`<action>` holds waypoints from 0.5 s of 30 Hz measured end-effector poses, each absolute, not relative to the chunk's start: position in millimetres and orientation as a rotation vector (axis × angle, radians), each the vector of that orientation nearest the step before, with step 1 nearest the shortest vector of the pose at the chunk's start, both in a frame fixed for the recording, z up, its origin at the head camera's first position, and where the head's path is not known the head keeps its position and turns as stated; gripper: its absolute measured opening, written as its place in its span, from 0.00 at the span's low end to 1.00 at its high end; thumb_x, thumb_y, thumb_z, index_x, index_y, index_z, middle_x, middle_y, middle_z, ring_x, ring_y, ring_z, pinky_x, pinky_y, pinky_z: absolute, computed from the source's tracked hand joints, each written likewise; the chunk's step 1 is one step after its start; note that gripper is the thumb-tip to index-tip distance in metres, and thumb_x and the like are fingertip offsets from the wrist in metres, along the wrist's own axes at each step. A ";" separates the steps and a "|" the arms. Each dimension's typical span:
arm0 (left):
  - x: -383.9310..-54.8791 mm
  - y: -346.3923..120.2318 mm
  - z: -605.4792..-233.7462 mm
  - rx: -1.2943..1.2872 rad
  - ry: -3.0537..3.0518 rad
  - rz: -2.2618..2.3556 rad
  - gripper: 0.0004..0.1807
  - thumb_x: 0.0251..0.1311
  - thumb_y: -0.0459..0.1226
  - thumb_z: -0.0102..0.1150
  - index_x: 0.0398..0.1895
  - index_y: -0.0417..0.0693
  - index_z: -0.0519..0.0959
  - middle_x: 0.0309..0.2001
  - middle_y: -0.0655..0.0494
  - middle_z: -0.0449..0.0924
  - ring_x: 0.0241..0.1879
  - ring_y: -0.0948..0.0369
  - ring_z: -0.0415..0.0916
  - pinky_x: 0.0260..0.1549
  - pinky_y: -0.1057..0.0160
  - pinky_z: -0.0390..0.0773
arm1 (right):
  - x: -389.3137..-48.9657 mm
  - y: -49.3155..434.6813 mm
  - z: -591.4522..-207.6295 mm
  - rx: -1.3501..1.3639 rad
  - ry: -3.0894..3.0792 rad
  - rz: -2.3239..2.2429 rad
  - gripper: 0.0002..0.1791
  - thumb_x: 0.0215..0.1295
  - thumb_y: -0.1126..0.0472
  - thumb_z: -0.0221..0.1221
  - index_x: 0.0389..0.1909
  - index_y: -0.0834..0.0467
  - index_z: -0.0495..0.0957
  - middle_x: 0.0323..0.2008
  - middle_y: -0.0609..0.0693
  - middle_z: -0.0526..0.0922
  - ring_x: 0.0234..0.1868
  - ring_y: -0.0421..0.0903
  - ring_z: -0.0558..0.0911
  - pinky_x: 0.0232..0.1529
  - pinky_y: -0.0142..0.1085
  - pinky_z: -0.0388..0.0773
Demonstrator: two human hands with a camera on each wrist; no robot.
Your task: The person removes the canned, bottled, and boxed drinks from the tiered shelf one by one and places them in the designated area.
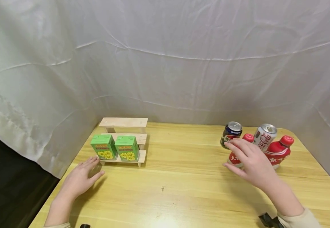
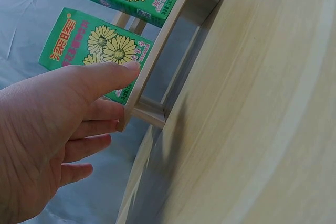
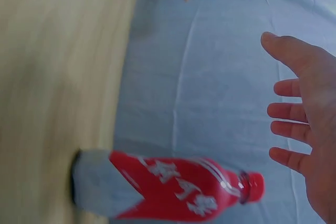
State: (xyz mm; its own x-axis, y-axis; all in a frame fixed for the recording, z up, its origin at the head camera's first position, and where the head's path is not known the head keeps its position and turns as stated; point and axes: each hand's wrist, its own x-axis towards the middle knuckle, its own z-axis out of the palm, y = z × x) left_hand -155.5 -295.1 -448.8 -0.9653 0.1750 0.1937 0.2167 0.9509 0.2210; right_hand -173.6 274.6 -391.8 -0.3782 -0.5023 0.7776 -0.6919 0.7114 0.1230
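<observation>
My left hand (image 1: 80, 179) rests beside the near left corner of a small tiered wooden shelf (image 1: 123, 122), fingertips right at its end and thumb apart. Two green drink cartons with yellow flowers stand on the lowest tier, a left carton (image 1: 103, 147) and a right carton (image 1: 127, 148). In the left wrist view the thumb overlaps the nearer carton (image 2: 100, 40). Over on the right, my right hand (image 1: 254, 163) hovers with spread fingers above the drinks, holding nothing. Below it are two red-capped bottles, one bottle (image 1: 278, 152) upright and another bottle (image 1: 233, 160) partly hidden by the hand.
Behind the bottles stand a dark can (image 1: 231, 134) and a silver Coca-Cola can (image 1: 265, 136). The wooden table (image 1: 176, 158) stretches between shelf and drinks. A pale grey cloth (image 1: 182, 79) hangs along the back and sides.
</observation>
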 end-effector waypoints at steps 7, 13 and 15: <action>-155.4 -295.1 -449.3 -0.303 -2.921 -0.356 0.35 0.63 0.53 0.59 0.63 0.35 0.72 0.67 0.38 0.69 0.67 0.40 0.66 0.67 0.37 0.63 | -173.4 257.0 -406.1 0.981 -2.072 0.285 0.34 0.69 0.34 0.48 0.53 0.60 0.80 0.49 0.57 0.82 0.50 0.57 0.80 0.51 0.48 0.73; -155.7 -294.0 -447.7 -0.297 -2.931 -0.351 0.35 0.63 0.53 0.59 0.64 0.36 0.72 0.68 0.39 0.68 0.67 0.40 0.66 0.67 0.37 0.63 | -172.0 240.2 -411.7 1.047 -2.089 0.304 0.33 0.70 0.35 0.48 0.54 0.59 0.80 0.49 0.55 0.82 0.52 0.55 0.80 0.53 0.48 0.73; -155.6 -294.1 -447.9 -0.294 -2.930 -0.352 0.35 0.63 0.53 0.59 0.64 0.36 0.72 0.68 0.39 0.68 0.67 0.40 0.66 0.67 0.38 0.63 | -173.1 233.4 -412.3 1.073 -2.092 0.312 0.32 0.70 0.36 0.47 0.54 0.59 0.80 0.49 0.55 0.82 0.53 0.55 0.80 0.55 0.47 0.73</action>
